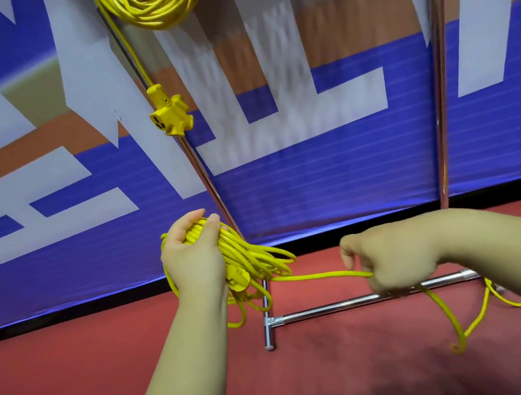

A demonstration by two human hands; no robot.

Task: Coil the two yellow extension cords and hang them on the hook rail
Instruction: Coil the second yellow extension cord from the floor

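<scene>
While the left hand (193, 260) curls its fingers and thumb round a bundled coil (255, 255) of yellow extension cord, holding it up just in front of the chrome rack's left upright (202, 169), the right hand (397, 260) is closed in a fist round a single strand (317, 276) that runs nearly level from the coil to it. Below that fist the loose cord (452, 320) drops to the red floor (107, 361), loops there and trails toward the rack's right foot. A yellow plug (236, 279) shows among the loops under the left wrist. The other yellow cord (150, 2) hangs as a finished coil at the top edge of the view, its support cut off, and its three-way socket head (170, 117) dangles on a short length beside the left upright. A low crossbar (332, 307) joins the rack's feet behind the right hand, and a blue banner (318, 180) with white lettering stands behind.
</scene>
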